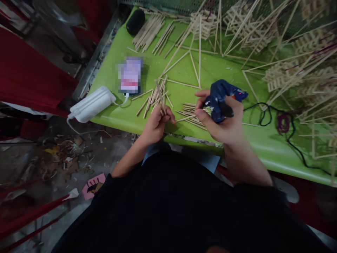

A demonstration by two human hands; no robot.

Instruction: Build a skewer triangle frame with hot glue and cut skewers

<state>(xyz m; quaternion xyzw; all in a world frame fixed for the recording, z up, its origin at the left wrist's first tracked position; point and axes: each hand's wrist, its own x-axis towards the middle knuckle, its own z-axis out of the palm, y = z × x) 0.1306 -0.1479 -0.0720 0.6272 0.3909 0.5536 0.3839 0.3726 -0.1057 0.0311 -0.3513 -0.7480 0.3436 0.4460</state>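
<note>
My left hand (158,123) is pinched around a thin wooden stick (159,92) that points up and away from me, over the front part of the green table. In my right hand (226,123) is a dark blue glue gun (219,100), its cord trailing off to the right. Between my hands lies a bundle of short wooden sticks (193,116), partly hidden by my right hand. Just beyond my left hand, more loose sticks (147,103) are scattered. Farther back stands a frame of joined sticks (199,63).
A phone (131,73) is cabled to a white power bank (92,104) at the table's (105,119) left. Behind are a black oval object (135,21) and rows of flat sticks (149,32). Several stick structures (250,26) crowd the right. A black cord (289,138) crosses the table.
</note>
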